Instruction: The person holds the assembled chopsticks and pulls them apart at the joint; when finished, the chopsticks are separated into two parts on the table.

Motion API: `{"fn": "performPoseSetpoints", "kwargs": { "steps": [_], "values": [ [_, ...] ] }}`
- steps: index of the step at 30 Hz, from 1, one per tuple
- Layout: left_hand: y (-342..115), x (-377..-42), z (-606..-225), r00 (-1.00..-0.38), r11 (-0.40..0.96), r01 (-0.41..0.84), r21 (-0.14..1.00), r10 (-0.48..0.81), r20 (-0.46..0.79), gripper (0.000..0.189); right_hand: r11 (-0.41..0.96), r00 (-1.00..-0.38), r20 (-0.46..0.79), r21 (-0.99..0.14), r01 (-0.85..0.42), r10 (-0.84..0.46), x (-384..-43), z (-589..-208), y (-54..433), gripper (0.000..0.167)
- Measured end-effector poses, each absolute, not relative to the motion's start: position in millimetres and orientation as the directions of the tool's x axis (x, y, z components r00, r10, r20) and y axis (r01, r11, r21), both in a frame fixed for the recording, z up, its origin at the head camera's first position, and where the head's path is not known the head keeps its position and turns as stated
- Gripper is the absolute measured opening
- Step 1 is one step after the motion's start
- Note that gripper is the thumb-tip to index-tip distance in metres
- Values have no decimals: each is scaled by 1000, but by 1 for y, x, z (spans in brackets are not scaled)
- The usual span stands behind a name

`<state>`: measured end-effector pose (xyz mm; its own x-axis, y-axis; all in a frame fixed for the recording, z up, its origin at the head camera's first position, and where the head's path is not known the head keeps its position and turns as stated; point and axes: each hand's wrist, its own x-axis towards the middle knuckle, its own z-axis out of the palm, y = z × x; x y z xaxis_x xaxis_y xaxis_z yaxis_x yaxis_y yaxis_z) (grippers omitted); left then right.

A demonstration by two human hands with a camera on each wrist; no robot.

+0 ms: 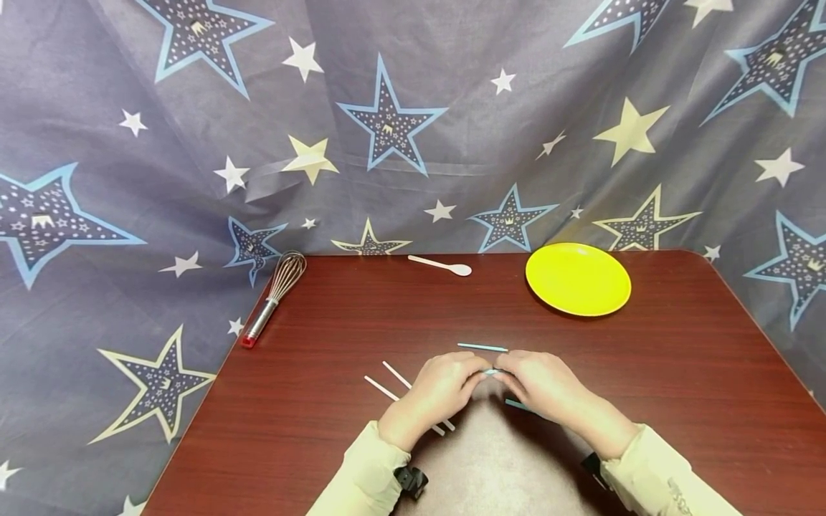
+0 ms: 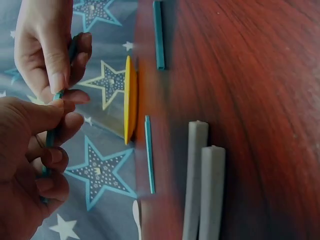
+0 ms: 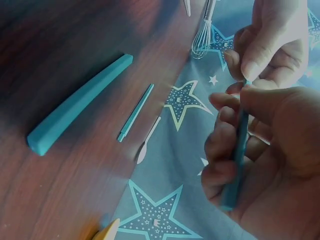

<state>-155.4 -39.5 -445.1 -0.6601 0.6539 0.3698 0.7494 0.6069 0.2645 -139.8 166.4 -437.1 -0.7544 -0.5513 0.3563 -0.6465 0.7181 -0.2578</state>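
Observation:
Low over the table's front, both hands meet fingertip to fingertip on slim teal sticks (image 1: 492,371). My left hand (image 1: 445,387) pinches a teal length (image 2: 50,138) between thumb and curled fingers. My right hand (image 1: 545,383) grips a teal length (image 3: 242,137) that runs down through its fingers. Fingertips cover where the lengths meet, so I cannot tell if they are one piece or joined. Another teal stick (image 1: 482,347) lies just beyond the hands. One more (image 1: 518,405) lies partly beneath the right hand. Two whitish sticks (image 1: 381,388) lie under the left forearm.
A yellow plate (image 1: 578,279) sits at the table's back right. Against the back edge lies a white spoon (image 1: 442,265). At the left edge is a whisk (image 1: 274,297) with a red-tipped handle. A star-patterned cloth (image 1: 387,186) hangs behind the table (image 1: 677,344).

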Motion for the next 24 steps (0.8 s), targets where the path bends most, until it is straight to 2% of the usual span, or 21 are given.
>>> {"fn": "performPoseSetpoints", "kwargs": {
  "steps": [8,18,24],
  "values": [
    [-37,-155,-441,-672,616,740,270,665,326,14,707,-715,408,-203,-678,-568,-139,-436,168,32],
    [-40,-160,-445,-621,558,784,272,701,349,13,665,-675,445,-210,-717,-588,-140,-437,171,34],
    [-41,-161,-446,-622,558,783,276,700,350,14,654,-670,448,-220,-724,-592,-141,-438,171,33]
  ]
}}
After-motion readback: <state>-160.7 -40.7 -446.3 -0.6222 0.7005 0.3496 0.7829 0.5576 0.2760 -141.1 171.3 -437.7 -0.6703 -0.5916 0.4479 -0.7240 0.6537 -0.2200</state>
